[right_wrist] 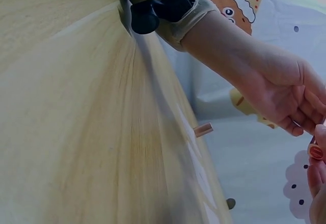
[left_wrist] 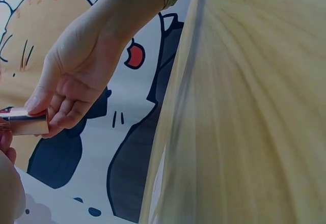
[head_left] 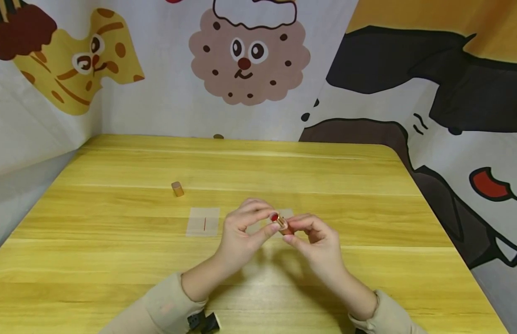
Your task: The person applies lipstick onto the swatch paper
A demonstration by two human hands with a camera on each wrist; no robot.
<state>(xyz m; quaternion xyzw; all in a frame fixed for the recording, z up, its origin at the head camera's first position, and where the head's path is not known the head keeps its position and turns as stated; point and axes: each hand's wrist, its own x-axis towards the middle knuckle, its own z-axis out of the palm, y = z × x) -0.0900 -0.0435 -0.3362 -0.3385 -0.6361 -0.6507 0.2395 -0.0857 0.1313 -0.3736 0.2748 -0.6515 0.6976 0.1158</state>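
Note:
Both hands meet at an uncapped lipstick (head_left: 281,222), raised over the middle of the table with its red tip toward the upper left. My right hand (head_left: 319,236) grips the reddish-gold base between thumb and fingers, as the left wrist view also shows on the lipstick tube (left_wrist: 29,124). At the tip end, the left hand (head_left: 243,227) pinches around the gold inner tube with thumb and forefinger. The lipstick's cap (head_left: 177,189) stands alone farther back on the left; in the right wrist view the cap (right_wrist: 204,129) shows near the table edge.
A small pale paper square (head_left: 196,222) with a thin red line lies left of the hands. Another pale square (head_left: 287,213) is partly hidden under them. The wooden table (head_left: 116,273) backs onto a printed cartoon curtain (head_left: 158,106).

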